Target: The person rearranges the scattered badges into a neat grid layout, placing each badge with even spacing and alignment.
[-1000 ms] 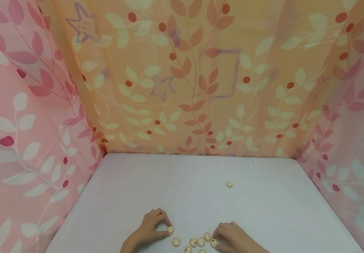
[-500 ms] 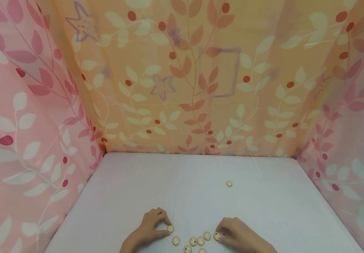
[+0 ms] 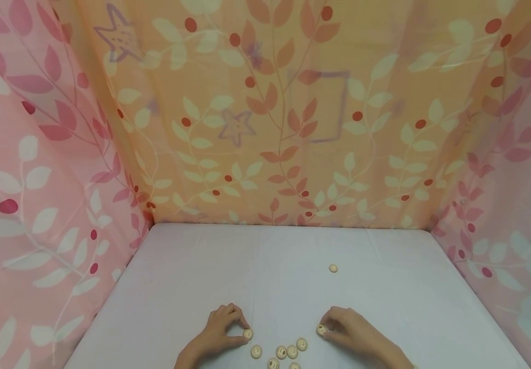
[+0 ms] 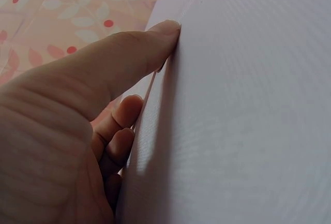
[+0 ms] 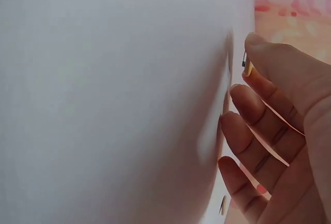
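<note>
My left hand [image 3: 221,330] rests at the table's near left, pinching a small round wooden disc [image 3: 248,334] between thumb and index finger. In the left wrist view the left hand's thumb [image 4: 134,53] hides that disc. To the right, my right hand [image 3: 350,330] pinches another wooden disc [image 3: 322,329] with a dark mark on its face. The right wrist view shows this disc [image 5: 248,64] edge-on between thumb and index finger, the other fingers loosely bent. Between the hands lie several similar discs with faint markings, among them one wooden disc [image 3: 302,344] nearest the right hand.
A lone wooden disc [image 3: 333,268] lies farther back on the white table [image 3: 191,271]. Patterned curtains stand around it: an orange curtain [image 3: 256,169] behind, a pink curtain [image 3: 48,205] at left and another pink curtain [image 3: 509,215] at right. Some near discs are cut by the frame edge.
My right hand has moved its disc away from the group, up and slightly right in the head view. The left hand and its disc have stayed in place.
</note>
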The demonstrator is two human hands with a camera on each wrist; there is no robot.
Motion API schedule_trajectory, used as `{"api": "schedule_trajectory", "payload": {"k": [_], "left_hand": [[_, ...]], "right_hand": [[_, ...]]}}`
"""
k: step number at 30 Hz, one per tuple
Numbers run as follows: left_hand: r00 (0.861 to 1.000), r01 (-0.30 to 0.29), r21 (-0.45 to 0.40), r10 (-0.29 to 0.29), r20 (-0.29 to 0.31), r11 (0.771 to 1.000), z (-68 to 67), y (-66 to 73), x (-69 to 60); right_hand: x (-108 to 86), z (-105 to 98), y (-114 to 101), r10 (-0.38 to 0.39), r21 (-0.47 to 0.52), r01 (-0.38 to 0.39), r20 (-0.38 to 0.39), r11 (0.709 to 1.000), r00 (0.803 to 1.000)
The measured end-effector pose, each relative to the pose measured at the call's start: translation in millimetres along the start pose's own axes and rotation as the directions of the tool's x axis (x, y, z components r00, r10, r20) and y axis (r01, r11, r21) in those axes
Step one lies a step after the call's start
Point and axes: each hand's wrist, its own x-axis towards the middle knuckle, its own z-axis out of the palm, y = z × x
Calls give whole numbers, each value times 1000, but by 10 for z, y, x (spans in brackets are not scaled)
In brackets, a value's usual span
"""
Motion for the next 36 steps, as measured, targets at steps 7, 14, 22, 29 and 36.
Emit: {"api": "schedule_trajectory", "payload": {"k": [7, 14, 22, 29, 36], "left_hand": [[1000, -5, -12, 5, -6, 1000, -7, 1, -7], [1000, -7, -6, 7, -9, 1000, 11, -25, -6], [1000, -9, 5, 9, -12, 1000, 7, -31, 3], [1000, -10, -10, 10, -6, 1000, -4, -21, 2], [1000, 10, -19, -10, 7, 1000, -1, -5, 0]], "right_hand": [[26, -70, 80, 72, -13, -72, -28, 997, 997], [87, -123, 163, 134, -2, -135, -42, 991, 990], [170, -165, 281, 174, -5, -176, -103, 984, 979], [195, -256, 397, 218, -19, -223, -138, 975, 966], [220, -331, 521, 205, -42, -216, -181, 976, 962]]}}
